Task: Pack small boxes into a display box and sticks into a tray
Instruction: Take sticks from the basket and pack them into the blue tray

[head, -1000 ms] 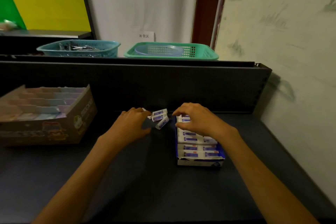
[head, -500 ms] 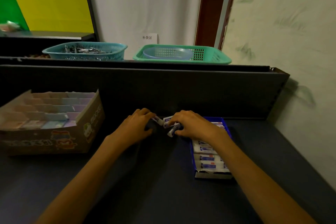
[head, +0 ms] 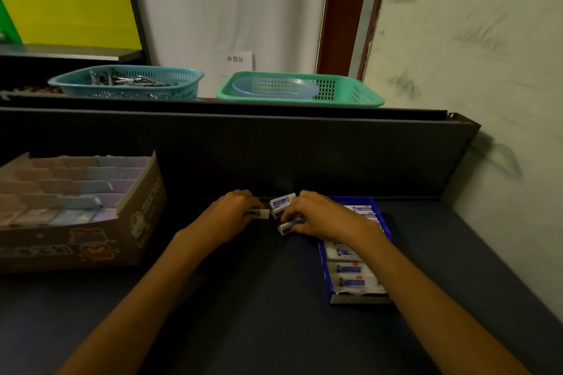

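Two hands, left [head: 232, 212] pinching one small box [head: 261, 213], right [head: 316, 214] gripping another [head: 286, 227], two loose boxes [head: 282, 201] between.

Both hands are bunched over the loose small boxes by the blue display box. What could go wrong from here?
1. The right hand seems to grip more than one small box; the lowest box pokes out of its fingers and could slip onto the table.
2. The right forearm lies across the display box; pulling back could nudge it or its packed rows.
3. The left hand pinches its box only by the end, so it may twist.
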Demonstrator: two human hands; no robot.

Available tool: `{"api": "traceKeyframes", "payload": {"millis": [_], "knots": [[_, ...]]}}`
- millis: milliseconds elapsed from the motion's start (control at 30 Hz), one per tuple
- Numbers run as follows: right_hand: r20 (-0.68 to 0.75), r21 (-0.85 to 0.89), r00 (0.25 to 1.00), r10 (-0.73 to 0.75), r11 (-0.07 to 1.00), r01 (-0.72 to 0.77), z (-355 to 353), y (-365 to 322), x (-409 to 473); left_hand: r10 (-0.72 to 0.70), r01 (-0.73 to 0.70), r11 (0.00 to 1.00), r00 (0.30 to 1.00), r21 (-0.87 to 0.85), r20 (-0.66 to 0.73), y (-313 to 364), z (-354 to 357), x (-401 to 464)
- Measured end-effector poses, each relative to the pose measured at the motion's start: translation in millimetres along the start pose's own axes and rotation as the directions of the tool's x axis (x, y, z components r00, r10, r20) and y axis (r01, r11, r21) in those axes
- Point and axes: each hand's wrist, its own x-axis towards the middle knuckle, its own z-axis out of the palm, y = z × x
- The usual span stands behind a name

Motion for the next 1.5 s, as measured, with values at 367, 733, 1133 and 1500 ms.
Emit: {"api": "traceKeyframes", "payload": {"millis": [367,733,1133,1500], "knots": [[-0.035,0.128,0.999,-0.012,0.992,0.017,2,1,-4,0.04,-0.064,0.994,0.969,-0.092,-0.243,-7,-13,-23],[-0.177,0.389,0.982,-0.071,0.911,0.136,-7,9,-23,-0.01,-0.127,0.895,0.952,-0.428,-0.304,29,-33,-52],[-0.304,0.633,0.952,0.046,0.756,0.165,-10,31,-72,0.089,-0.191,0.936,0.942,-0.296,-0.325,60,-24,-53],[-0.378,0.491,0.923,0.071,0.861,0.135,-8,54,-104,0.172,-0.258,0.914,0.945,-0.313,-0.279,96,-9,-43]]}}
